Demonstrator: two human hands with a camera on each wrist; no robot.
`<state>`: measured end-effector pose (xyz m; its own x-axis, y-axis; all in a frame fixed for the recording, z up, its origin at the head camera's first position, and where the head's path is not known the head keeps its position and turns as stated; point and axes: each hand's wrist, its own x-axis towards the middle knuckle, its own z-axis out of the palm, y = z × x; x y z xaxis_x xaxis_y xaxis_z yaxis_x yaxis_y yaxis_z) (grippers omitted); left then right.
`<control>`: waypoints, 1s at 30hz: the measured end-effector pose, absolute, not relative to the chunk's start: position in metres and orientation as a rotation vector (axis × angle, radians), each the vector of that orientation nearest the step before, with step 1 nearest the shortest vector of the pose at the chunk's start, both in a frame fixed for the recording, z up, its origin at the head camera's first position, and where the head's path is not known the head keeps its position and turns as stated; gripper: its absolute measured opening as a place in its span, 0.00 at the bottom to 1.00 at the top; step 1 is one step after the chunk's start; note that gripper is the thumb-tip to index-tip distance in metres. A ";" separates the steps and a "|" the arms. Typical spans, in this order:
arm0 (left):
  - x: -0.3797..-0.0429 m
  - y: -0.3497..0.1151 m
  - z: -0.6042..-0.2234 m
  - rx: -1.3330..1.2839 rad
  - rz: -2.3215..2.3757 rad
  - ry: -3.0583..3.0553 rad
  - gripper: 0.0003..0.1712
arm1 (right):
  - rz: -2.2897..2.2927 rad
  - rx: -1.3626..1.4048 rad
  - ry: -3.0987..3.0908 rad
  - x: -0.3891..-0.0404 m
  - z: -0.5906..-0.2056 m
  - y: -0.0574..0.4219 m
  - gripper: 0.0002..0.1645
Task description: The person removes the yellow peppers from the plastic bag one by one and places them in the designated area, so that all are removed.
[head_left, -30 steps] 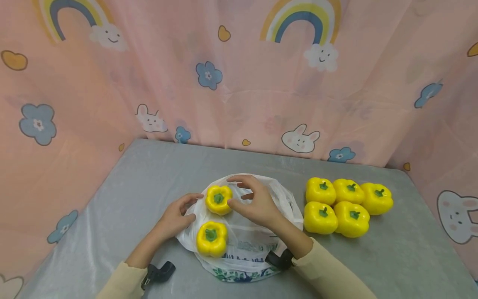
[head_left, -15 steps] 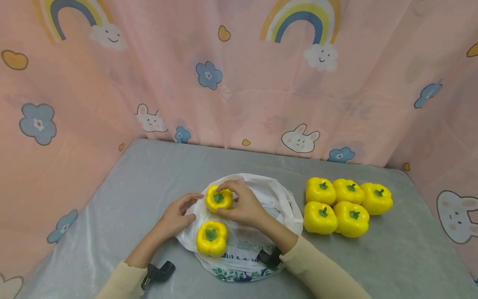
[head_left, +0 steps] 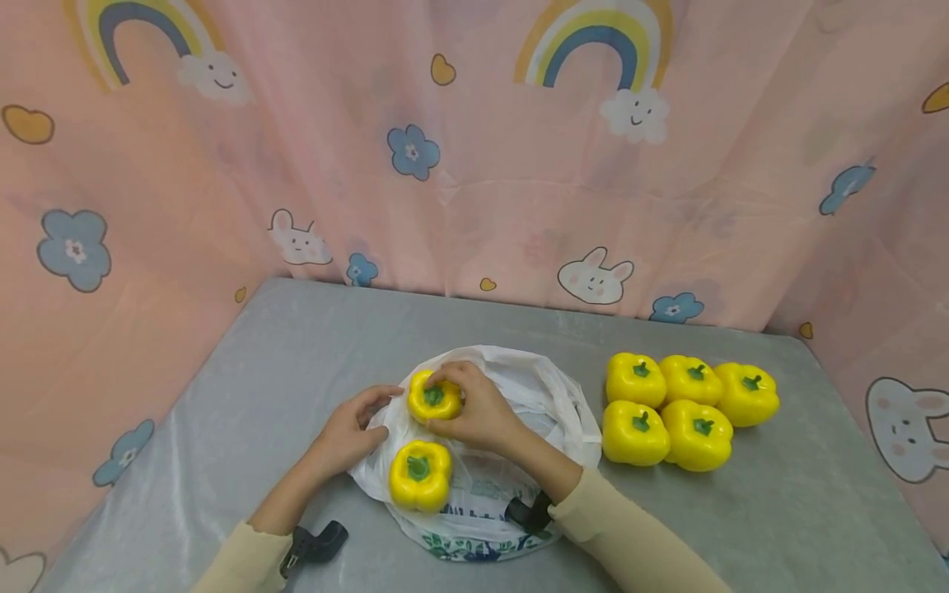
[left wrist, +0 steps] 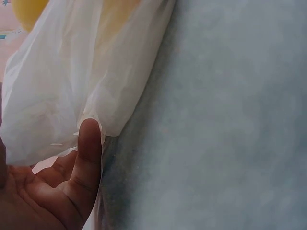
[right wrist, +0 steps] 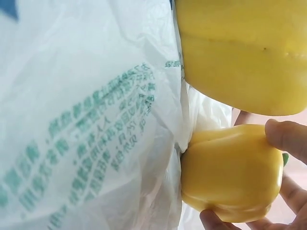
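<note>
A white plastic bag [head_left: 511,486] with green and blue print lies spread on the table, its mouth open upward. My left hand [head_left: 347,428] holds its left edge; in the left wrist view the film gathers at a fingertip [left wrist: 89,139]. With thumb and fingers, my right hand [head_left: 478,408] grips a yellow bell pepper [head_left: 419,407] at the bag's far left part. The right wrist view has this bell pepper [right wrist: 232,170] standing against the white film between the fingers. Nearer me, a second yellow bell pepper [head_left: 421,486] sits on the bag, untouched.
Several more yellow bell peppers [head_left: 698,435] stand in two rows on the grey tabletop [head_left: 282,354], right of the bag. A pink patterned curtain [head_left: 474,181] hangs behind the table and along its sides.
My right hand has moved left and down onto the far bell pepper and closed its fingers round it. The left hand has stayed at the bag's edge.
</note>
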<state>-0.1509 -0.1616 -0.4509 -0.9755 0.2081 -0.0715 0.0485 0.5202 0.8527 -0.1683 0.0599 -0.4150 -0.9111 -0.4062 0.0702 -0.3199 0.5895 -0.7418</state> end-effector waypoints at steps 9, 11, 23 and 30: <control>-0.151 -0.162 -0.453 0.225 1.464 2.581 0.29 | -1.235 -0.625 2.718 -0.168 -0.414 0.060 0.24; -0.151 -0.162 -0.453 0.224 1.473 2.573 0.29 | -1.222 -0.620 2.728 -0.168 -0.414 0.061 0.23; -0.151 -0.160 -0.452 0.218 1.460 2.590 0.29 | -1.326 -0.570 2.730 -0.166 -0.400 0.076 0.21; -0.151 -0.160 -0.452 0.204 1.442 2.613 0.30 | -1.387 -0.597 2.797 -0.161 -0.386 0.092 0.21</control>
